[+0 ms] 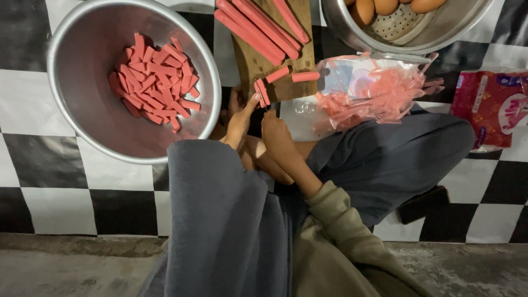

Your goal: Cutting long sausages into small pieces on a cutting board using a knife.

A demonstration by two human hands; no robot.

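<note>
**Hands at the near edge of the cutting board, on a sausage piece**

You are sitting on a black-and-white checkered floor (pixel 33 104) with your knees drawn up, grey trousers filling the lower middle of the view. Your left hand (pixel 240 122) reaches up to the near end of the wooden cutting board (pixel 258 66); its fingers (pixel 254 100) are pinched together on a short pink sausage piece (pixel 262 91) that stands at the board's edge. Your right hand (pixel 276 132) sits just beside the left, a little lower, curled closed; something thin and dark seems to stick up from it toward the piece, but you cannot tell from here what it is or how firmly it is gripped.

On the board, two more cut pieces (pixel 291 75) lie just past the one you hold, and several whole long sausages (pixel 258 27) lie side by side at the far end. To your left, touching the floor beside the board, a large metal bowl (pixel 82 66) holds a heap of cut sausage sticks (pixel 153 82). To your right, next to the board, a clear plastic bag (pixel 374 91) is stuffed with pink casings. Beyond it a metal pot (pixel 434 30) holds brown eggs (pixel 385 6), and a red packet (pixel 492 107) lies on the floor at the far right.
</note>
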